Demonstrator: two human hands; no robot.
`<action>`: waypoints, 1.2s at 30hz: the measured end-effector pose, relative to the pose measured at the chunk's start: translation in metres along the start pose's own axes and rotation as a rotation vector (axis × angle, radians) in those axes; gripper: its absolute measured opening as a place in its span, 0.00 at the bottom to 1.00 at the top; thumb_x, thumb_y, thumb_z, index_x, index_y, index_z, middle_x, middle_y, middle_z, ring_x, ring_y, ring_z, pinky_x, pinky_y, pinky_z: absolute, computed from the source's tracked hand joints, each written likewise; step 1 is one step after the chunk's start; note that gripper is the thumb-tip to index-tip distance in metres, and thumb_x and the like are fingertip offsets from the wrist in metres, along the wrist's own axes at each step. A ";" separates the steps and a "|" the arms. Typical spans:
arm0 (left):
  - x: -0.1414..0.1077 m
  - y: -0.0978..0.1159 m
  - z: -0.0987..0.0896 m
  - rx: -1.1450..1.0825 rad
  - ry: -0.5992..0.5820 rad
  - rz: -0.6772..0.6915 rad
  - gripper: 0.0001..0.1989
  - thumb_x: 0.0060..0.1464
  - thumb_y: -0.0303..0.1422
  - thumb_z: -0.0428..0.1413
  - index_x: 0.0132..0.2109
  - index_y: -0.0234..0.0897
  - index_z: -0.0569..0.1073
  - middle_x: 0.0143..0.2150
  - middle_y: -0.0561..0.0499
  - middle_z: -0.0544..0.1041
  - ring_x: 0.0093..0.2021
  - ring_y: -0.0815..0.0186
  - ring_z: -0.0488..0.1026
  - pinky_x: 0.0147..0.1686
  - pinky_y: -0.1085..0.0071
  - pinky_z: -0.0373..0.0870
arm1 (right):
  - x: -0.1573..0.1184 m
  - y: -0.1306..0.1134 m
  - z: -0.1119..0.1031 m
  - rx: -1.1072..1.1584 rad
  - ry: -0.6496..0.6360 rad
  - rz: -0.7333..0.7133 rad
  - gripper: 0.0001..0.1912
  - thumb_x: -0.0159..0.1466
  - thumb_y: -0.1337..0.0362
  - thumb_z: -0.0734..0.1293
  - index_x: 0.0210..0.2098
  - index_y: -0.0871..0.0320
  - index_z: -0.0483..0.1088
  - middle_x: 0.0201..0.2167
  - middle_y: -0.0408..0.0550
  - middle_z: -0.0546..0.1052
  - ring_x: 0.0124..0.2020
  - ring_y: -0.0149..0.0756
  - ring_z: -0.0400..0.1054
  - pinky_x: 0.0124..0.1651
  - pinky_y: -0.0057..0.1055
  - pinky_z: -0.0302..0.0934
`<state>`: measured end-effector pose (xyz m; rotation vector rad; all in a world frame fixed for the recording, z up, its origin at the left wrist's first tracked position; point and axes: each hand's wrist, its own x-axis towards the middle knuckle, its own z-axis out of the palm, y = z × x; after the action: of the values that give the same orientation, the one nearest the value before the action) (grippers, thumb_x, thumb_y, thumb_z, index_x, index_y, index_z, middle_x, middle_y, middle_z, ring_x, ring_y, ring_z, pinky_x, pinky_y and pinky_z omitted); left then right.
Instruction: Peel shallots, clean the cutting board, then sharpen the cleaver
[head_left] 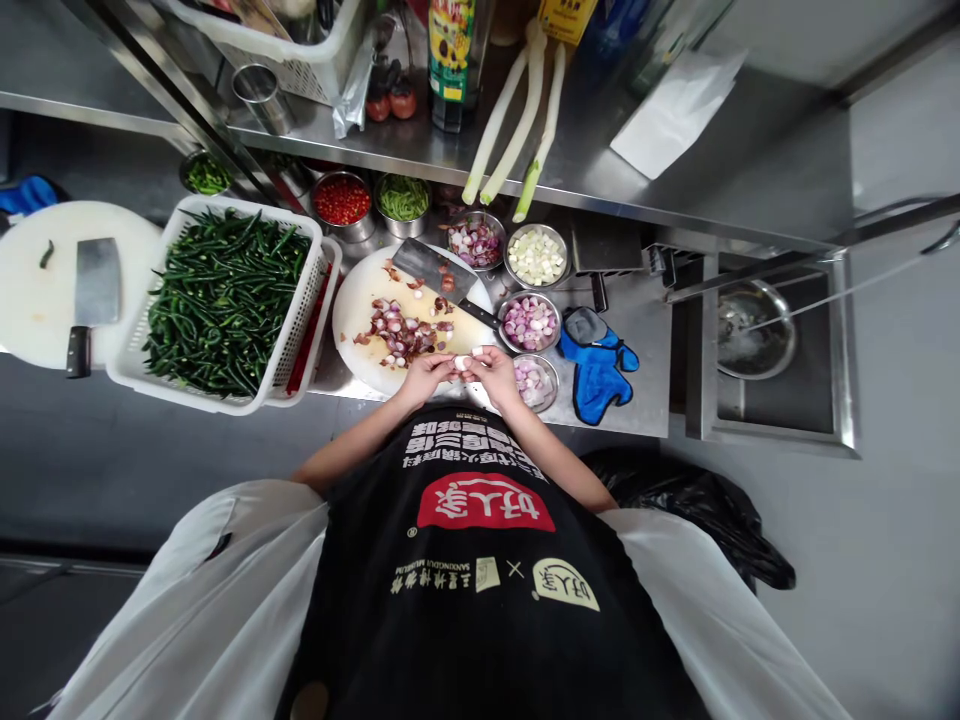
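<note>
Leeks (529, 100) on steel shelf (589, 168), near bottle (451, 60). Green chilies (225, 300) in white basket (294, 335). Metal bowl (780, 345) inside sink (757, 408).

Glossy black plastic bag (697, 510).

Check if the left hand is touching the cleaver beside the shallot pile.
Apart. The head view shows the left hand near the board's close edge, the cleaver across it, shallots and bare board between.
</note>
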<state>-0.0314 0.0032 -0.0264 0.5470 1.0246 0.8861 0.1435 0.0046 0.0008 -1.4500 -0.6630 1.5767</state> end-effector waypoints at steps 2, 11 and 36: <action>0.001 0.002 0.000 0.018 -0.016 -0.004 0.22 0.44 0.43 0.78 0.43 0.34 0.88 0.42 0.45 0.88 0.37 0.61 0.83 0.52 0.58 0.83 | -0.003 -0.002 -0.001 0.025 0.001 0.008 0.32 0.43 0.49 0.88 0.36 0.53 0.70 0.28 0.40 0.82 0.23 0.34 0.75 0.28 0.31 0.75; 0.002 0.003 0.010 0.070 0.062 0.106 0.12 0.47 0.32 0.70 0.40 0.34 0.85 0.36 0.49 0.86 0.30 0.65 0.80 0.39 0.64 0.83 | -0.006 -0.001 0.003 0.056 0.008 -0.024 0.30 0.45 0.50 0.87 0.36 0.52 0.70 0.26 0.39 0.81 0.22 0.33 0.75 0.28 0.31 0.75; 0.009 -0.003 0.017 0.064 0.081 0.218 0.21 0.42 0.39 0.78 0.38 0.37 0.79 0.37 0.51 0.83 0.38 0.65 0.80 0.44 0.67 0.78 | 0.000 0.003 0.004 -0.082 0.043 -0.078 0.27 0.52 0.47 0.83 0.42 0.52 0.72 0.33 0.41 0.82 0.30 0.37 0.78 0.39 0.36 0.78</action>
<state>-0.0129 0.0093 -0.0254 0.6904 1.0833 1.0779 0.1391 0.0038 -0.0009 -1.4955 -0.7580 1.4696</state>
